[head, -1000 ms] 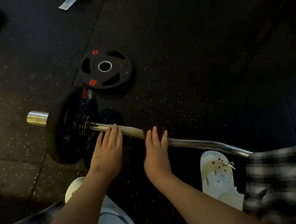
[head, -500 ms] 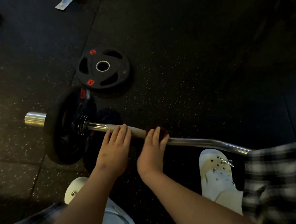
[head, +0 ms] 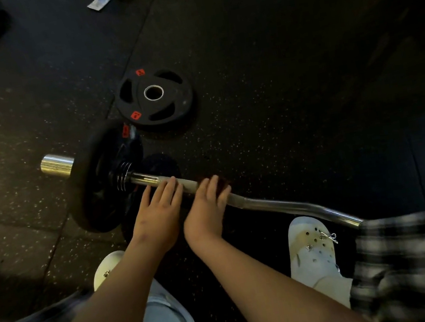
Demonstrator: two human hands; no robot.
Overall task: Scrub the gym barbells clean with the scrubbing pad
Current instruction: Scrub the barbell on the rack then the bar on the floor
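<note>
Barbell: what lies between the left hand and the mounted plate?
Head view: from the left hand, bare barbell shaft, then a ribbed collar against the mounted plate.

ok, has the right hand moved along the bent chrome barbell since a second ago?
Yes. The right hand slid along the bent chrome barbell toward the loaded black weight plate, closer to the left hand.
</note>
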